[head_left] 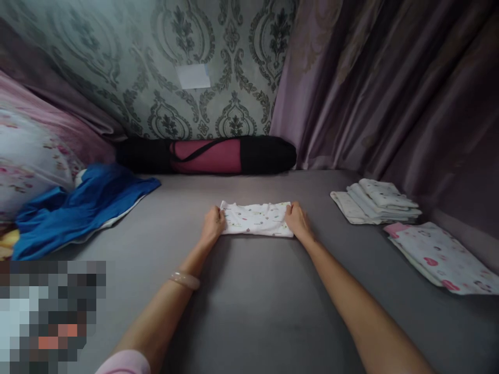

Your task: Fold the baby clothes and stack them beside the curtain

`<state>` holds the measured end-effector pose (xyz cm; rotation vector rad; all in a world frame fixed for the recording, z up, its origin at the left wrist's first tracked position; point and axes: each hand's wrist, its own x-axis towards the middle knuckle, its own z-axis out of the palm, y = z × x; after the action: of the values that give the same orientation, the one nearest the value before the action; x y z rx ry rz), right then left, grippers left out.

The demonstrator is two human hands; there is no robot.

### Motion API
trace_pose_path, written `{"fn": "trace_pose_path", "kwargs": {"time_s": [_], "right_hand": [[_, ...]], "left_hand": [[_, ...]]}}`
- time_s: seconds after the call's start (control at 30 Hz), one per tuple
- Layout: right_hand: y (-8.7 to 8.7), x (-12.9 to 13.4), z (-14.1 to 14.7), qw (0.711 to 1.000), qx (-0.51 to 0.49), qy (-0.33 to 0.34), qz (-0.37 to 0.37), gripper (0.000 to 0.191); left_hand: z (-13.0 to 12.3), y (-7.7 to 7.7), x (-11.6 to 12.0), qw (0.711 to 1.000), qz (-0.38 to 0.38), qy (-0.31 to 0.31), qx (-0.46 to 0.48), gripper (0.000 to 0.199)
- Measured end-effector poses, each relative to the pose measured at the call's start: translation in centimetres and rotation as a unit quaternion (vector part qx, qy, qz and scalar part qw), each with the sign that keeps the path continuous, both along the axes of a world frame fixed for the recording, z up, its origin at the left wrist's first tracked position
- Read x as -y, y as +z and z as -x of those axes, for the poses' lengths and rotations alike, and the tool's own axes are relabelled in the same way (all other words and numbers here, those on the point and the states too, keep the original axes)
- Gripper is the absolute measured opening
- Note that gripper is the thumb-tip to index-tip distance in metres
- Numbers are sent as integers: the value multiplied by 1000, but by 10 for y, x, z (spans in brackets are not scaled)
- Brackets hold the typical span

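A white baby garment (257, 219) with small printed figures is folded into a wide strip over the grey sheet, in the middle of the view. My left hand (213, 223) pinches its left end, and a pale bangle circles that wrist. At the opposite end, my right hand (298, 221) grips the cloth with the fingers closed. Between the two hands the fabric is stretched fairly straight, with slight creases along its upper edge. My hands partly cover both ends.
On the right lie a stack of folded white clothes (380, 202) and folded pink-and-white printed cloth (444, 257). A blue cloth (86, 202) spreads at left beside a floral pillow (31, 156). A long black-and-red bag (210, 156) rests against the patterned wall. Curtains (351, 78) hang at right.
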<state>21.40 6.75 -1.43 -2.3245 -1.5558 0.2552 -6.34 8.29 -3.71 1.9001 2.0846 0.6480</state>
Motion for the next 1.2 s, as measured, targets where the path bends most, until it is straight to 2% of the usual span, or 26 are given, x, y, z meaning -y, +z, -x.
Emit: {"fn": "trace_pose_path", "kwargs": {"time_s": [0.13, 0.23, 0.33, 0.43, 0.5, 0.6, 0.7, 0.8, 0.9, 1.0, 1.1, 1.2], "right_hand": [[0, 5, 7, 998, 58, 21, 5, 33], [0, 1, 4, 998, 58, 22, 6, 34], [2, -4, -7, 1000, 3, 20, 7, 37], [3, 2, -22, 998, -46, 19, 26, 46], [3, 14, -30, 996, -65, 40, 46, 48], [1, 37, -35, 990, -81, 92, 63, 40], [-1, 52, -33, 985, -79, 138, 70, 29], [-1, 56, -27, 980, -84, 169, 63, 21], [1, 55, -22, 977, -124, 166, 50, 18], [3, 54, -22, 979, -143, 135, 61, 23], [10, 56, -26, 984, -93, 116, 99, 30], [23, 53, -26, 990, 6, 111, 87, 30]], "left_hand": [[-3, -3, 5, 998, -20, -16, -58, 25], [-3, 0, 4, 998, -5, -21, -60, 25], [2, 7, 2, 1000, 10, -3, 0, 26], [10, 16, 8, 997, 38, 26, 62, 30], [18, 22, 18, 992, 75, 11, 97, 34], [30, 29, 36, 978, 137, -46, 148, 44], [34, 31, 47, 970, 160, -84, 164, 46], [29, 28, 51, 973, 137, -78, 170, 38], [23, 27, 52, 968, 136, -57, 205, 37], [23, 30, 54, 958, 158, -41, 236, 37], [28, 34, 52, 964, 178, -36, 194, 35], [26, 36, 46, 990, 96, -28, 98, 25]]}}
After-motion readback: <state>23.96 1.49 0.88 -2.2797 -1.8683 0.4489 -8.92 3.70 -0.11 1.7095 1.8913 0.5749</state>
